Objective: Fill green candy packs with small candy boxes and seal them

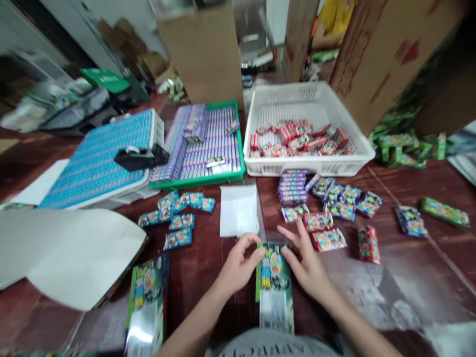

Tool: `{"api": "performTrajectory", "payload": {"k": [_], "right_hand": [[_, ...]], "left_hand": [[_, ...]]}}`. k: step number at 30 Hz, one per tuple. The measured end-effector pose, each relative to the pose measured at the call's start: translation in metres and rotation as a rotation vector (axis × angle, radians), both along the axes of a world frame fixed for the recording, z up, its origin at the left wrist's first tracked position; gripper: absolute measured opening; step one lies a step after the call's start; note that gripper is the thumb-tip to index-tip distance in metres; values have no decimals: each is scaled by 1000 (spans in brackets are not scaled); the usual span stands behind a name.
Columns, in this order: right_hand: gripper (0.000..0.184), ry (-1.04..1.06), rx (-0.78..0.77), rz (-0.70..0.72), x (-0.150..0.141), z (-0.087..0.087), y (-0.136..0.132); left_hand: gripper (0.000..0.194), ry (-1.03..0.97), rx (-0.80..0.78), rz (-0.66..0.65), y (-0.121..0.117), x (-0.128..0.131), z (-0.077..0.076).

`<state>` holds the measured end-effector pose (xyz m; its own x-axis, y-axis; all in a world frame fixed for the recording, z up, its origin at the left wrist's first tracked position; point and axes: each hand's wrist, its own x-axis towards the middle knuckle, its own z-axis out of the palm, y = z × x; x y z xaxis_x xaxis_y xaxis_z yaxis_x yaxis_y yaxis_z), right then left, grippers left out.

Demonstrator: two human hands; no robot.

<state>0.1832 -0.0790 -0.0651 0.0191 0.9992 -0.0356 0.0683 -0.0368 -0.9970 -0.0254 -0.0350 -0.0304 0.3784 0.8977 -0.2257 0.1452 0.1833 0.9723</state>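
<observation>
A flat dark-green printed pouch [275, 277] with a pale lower window lies on the table in front of my body. My left hand [240, 264] pinches its top left corner between thumb and fingers. At the top right corner, the thumb of my right hand [309, 267] is on or close to the edge, its fingers spread. Just beyond that hand lie red snack packets [318, 221] and purple packets [340, 201]. Blue packets [179, 238] are scattered to the left of my left hand. Another green pouch [147, 297] lies at the lower left.
At the back stand a white basket [308, 166] of red packets, a green tray [197, 183] of purple packets and a blue-filled tray [100, 153] bearing a black tape dispenser [139, 157]. A white sheet [238, 210] lies mid-table. Cardboard boxes [203, 54] rise behind; a person in yellow [330, 25] is beyond.
</observation>
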Motion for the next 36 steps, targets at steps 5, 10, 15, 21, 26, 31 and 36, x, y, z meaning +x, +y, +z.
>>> {"api": "performTrajectory", "payload": {"k": [5, 10, 15, 21, 26, 31, 36], "right_hand": [[88, 203, 32, -152, -9, -27, 8], [91, 327, 61, -200, -11, -31, 16], [109, 317, -56, -226, -9, -1, 21], [114, 228, -180, -37, 9, 36, 22], [74, 120, -94, 94, 34, 61, 7], [30, -80, 28, 158, 58, 95, 21], [19, -244, 60, 381, 60, 115, 32]], "left_hand": [[28, 0, -18, 90, 18, -4, -8], [37, 52, 3, 3, 23, 1, -3], [18, 107, -43, 75, 21, 9, 25], [21, 103, -113, 18, 24, 5, 43], [29, -41, -44, -137, 10, -1, 43], [14, 0, 172, -193, 9, 5, 38], [17, 74, 333, -279, 7, 10, 46]]}}
